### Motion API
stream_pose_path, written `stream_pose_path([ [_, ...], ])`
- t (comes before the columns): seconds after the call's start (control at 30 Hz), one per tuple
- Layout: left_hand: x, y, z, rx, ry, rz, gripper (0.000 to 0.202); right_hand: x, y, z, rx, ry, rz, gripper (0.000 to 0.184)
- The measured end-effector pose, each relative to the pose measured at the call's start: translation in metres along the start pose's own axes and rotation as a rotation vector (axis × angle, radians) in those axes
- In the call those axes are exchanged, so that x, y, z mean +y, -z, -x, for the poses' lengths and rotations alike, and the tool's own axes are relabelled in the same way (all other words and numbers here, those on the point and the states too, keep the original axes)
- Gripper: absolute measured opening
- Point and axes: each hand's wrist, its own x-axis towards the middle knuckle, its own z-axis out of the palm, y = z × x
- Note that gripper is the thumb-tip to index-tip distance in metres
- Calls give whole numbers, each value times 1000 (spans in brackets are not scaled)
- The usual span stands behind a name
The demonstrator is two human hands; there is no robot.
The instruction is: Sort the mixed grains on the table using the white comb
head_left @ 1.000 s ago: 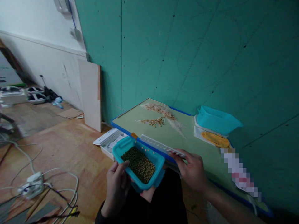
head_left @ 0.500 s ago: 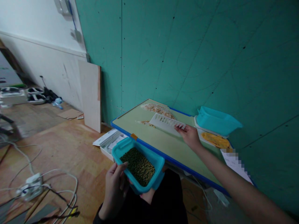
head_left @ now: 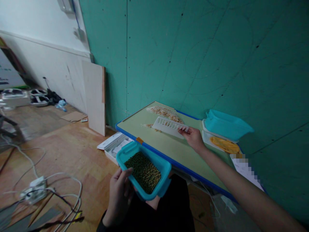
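On the table (head_left: 138, 129), loose beans (head_left: 166, 112) are lying where the right hand (head_left: 193, 139) is pinching a white strip (head_left: 166, 128), apparently raking. The left hand (head_left: 120, 190) is clasping a tub (head_left: 158, 162) beside the table, likely needing a gentle pull tubward next.

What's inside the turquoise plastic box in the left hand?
Inside the turquoise rectangular plastic box are small round dark-green beans and pale tan beans. The top ones cover whatever lies deeper, so that can't be seen.

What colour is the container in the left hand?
Turquoise blue: the container in the left hand, seen best in the head view.
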Motion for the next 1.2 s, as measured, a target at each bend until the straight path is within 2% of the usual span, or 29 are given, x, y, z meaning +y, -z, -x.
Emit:
stream_pose_path([
  [0.17, 0, 0, 0, 11, -4, -5, 32, 0, 4, 5, 6, -12, -4, 53],
  [0.5, -3, 1, -2, 6, -8, -11, 31, -2, 25, 26, 22, -11, 33, 56],
  [0.7, -2, 0, -3, 20, 9, 3, 32, 2, 28, 20, 71, 11, 68, 53],
  [0.87, -3, 1, -2, 9, -8, -22, 30, 6, 28, 17, 50, 20, 87, 53],
  [1.2, -1, -1, 0, 17, 0, -12, 31, -4, 36, 33, 31, 18, 141, 52],
])
